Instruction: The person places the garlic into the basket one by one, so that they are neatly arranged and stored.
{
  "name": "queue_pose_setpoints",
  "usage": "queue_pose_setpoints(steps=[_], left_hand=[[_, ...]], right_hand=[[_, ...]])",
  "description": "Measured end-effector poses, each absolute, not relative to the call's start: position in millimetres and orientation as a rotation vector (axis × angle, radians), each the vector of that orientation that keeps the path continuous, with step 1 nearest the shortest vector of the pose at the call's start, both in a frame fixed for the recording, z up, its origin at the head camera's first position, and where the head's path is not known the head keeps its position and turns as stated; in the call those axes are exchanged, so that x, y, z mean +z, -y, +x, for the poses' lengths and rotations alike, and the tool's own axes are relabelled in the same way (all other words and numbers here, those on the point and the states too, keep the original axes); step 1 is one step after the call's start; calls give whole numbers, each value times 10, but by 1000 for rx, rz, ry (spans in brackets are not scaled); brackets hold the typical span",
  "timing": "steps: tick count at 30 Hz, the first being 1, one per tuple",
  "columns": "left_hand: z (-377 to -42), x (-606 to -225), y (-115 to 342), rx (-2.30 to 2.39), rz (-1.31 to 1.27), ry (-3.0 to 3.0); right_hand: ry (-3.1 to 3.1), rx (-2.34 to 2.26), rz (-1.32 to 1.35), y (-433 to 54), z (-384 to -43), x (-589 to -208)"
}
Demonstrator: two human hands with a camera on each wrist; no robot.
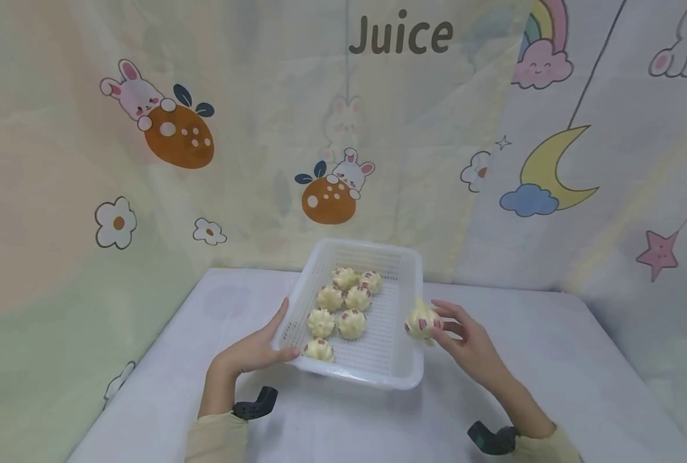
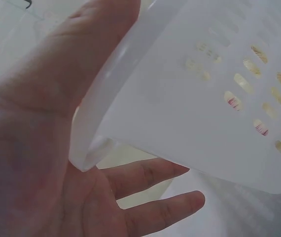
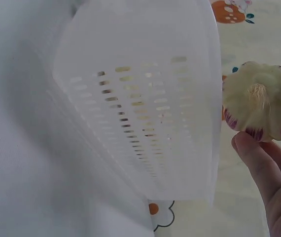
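A white plastic basket [image 1: 382, 334] with slotted walls stands at the middle of the table. Several pale garlic bulbs [image 1: 351, 324] with purple streaks sit inside it, mostly toward its left side. My left hand [image 1: 256, 349] grips the basket's rim near the front left corner, thumb over the edge; in the left wrist view two fingers extend beneath the rim. My right hand [image 1: 472, 350] pinches one garlic bulb [image 1: 421, 321] between thumb and fingers at the basket's right rim. That bulb [image 3: 259, 101] shows its root end in the right wrist view, held apart from the basket wall [image 3: 180, 148].
The table [image 1: 517, 334] has a white cover. Behind it hangs a printed cloth [image 1: 262, 128] with rabbits, flowers and the word Juice, close to the basket's far end. Dark wrist devices [image 1: 256, 404] sit on both forearms.
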State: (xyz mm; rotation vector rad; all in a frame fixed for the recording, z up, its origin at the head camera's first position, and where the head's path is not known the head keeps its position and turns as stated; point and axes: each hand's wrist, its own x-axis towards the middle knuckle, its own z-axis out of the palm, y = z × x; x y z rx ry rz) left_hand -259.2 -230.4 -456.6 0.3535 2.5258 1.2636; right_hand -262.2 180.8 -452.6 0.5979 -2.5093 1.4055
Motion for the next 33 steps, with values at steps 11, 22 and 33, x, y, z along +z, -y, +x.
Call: queue_pose_setpoints(steps=[11,22,33], left_hand=[[-2591,-4596,2285,1248,315,-2533],[-2594,-4605,2300,1256,295,-2543],[-2567,-4573,2262,1246,281,-2534]], right_hand=[[2686,1330,558,-1572,-2665,-4326],[2788,1383,444,-1419,-2749,-4262],[2856,1238,564,-1275,-2768,-4221]])
